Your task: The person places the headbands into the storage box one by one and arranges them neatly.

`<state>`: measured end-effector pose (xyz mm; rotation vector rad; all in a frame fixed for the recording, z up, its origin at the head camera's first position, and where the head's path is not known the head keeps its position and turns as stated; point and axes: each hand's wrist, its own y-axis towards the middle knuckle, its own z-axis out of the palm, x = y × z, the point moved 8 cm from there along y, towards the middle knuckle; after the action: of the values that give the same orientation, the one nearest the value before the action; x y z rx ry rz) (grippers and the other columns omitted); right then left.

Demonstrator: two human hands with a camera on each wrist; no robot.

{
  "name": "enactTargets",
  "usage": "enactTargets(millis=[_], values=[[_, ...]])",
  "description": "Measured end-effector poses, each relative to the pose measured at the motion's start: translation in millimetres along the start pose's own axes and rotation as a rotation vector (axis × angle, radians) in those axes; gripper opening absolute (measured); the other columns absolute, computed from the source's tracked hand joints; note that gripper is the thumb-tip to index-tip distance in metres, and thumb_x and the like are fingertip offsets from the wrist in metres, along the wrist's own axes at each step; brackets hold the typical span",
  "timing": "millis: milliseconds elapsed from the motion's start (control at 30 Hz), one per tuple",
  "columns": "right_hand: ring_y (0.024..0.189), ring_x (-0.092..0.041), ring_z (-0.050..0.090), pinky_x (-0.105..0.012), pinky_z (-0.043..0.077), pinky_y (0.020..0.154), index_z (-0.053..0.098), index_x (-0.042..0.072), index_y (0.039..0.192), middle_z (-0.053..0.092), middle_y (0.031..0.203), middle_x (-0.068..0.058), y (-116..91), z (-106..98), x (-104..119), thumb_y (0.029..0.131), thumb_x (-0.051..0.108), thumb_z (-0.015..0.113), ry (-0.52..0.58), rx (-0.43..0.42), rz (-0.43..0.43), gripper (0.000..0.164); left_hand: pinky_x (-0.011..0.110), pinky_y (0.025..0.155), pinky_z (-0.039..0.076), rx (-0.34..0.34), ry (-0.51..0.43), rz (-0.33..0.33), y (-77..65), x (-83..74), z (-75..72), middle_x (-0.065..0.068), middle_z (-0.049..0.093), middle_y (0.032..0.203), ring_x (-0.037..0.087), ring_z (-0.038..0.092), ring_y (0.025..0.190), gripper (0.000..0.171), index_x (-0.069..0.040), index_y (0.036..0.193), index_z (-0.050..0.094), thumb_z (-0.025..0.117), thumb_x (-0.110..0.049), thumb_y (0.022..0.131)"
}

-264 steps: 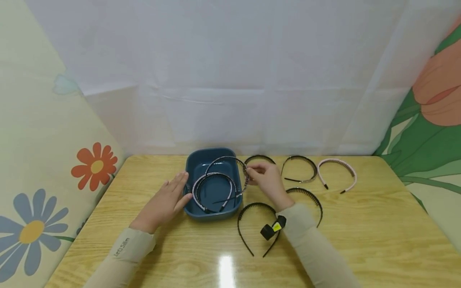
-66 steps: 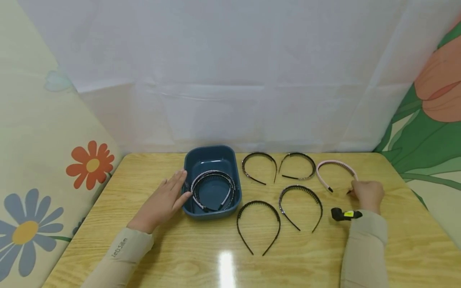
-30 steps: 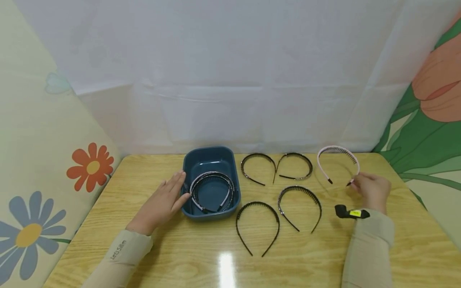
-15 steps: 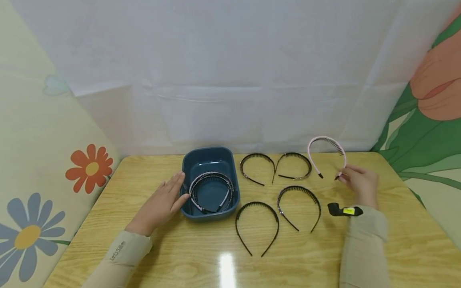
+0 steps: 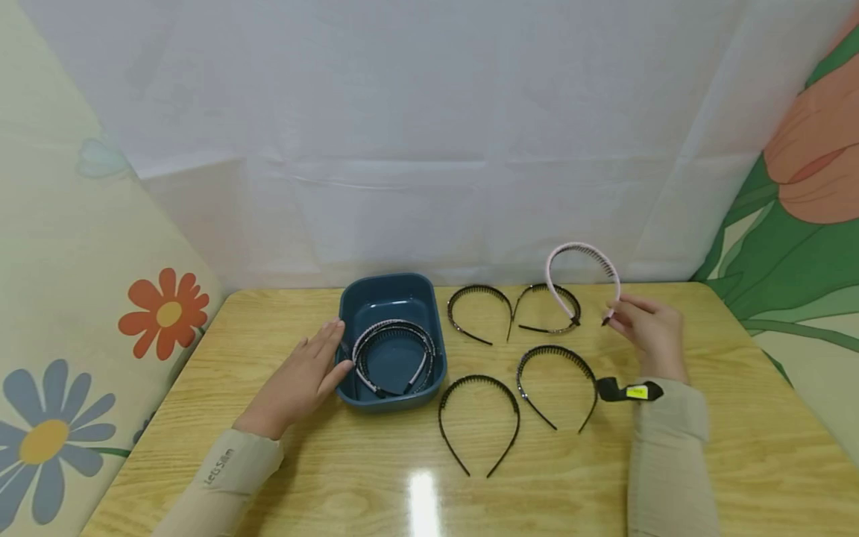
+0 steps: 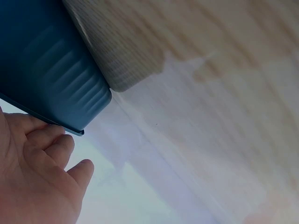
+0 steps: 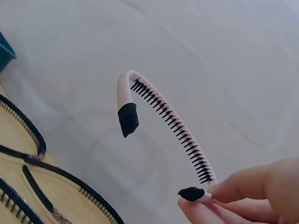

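Observation:
A pink headband [image 5: 582,248] with black tips and dark inner teeth is up off the table, its right end pinched between thumb and fingers of my right hand [image 5: 649,334]. The right wrist view shows the pinch near one black tip of the headband [image 7: 180,126]. My left hand [image 5: 295,380] rests, fingers straight, against the left rim of a blue plastic basin [image 5: 392,282]. In the left wrist view its fingers touch the basin's rim [image 6: 56,93]. Several headbands [image 5: 396,325] lie stacked inside the basin, one of them pale, the others dark.
On the wooden table [image 5: 349,477] lie black headbands: one right of the basin [image 5: 479,289], one partly behind the pink headband [image 5: 550,330], one nearer the front [image 5: 478,379] and one beside it [image 5: 557,350]. A white cloth [image 5: 416,134] hangs behind.
My right hand has lifted the pink headband from the table's right side and carried it leftward. Earlier it let a dark headband into the basin. My left hand has stayed at the rim.

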<state>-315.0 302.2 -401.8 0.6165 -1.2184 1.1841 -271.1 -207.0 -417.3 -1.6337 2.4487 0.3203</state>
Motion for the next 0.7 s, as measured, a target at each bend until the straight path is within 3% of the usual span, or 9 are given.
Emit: enactTargets(millis=[267, 700], values=[[0.070, -0.012, 0.073, -0.021, 0.060, 0.074, 0.076, 0.014, 0.073, 0.073, 0.076, -0.006, -5.3, 29.3, -3.1, 0.094, -0.011, 0.062, 0.020, 0.117, 0.026, 0.036, 0.062, 0.120, 0.019, -0.019, 0.006, 0.017, 0.1, -0.5, -1.1, 0.024, 0.020, 0.165, 0.042, 0.020, 0.152, 0.071, 0.006, 0.158, 0.022, 0.043, -0.042, 0.109], [0.076, -0.013, 0.074, -0.021, 0.060, 0.076, 0.075, 0.012, 0.085, 0.074, 0.080, -0.006, -14.5, 74.5, -19.6, 0.093, -0.008, 0.065, -0.025, 0.225, 0.010, 0.024, 0.063, 0.120, 0.020, -0.012, 0.011, 0.015, 0.9, -0.4, -0.1, 0.024, 0.020, 0.165, 0.042, 0.020, 0.152, 0.072, 0.006, 0.158, 0.022, 0.043, -0.042, 0.109]])
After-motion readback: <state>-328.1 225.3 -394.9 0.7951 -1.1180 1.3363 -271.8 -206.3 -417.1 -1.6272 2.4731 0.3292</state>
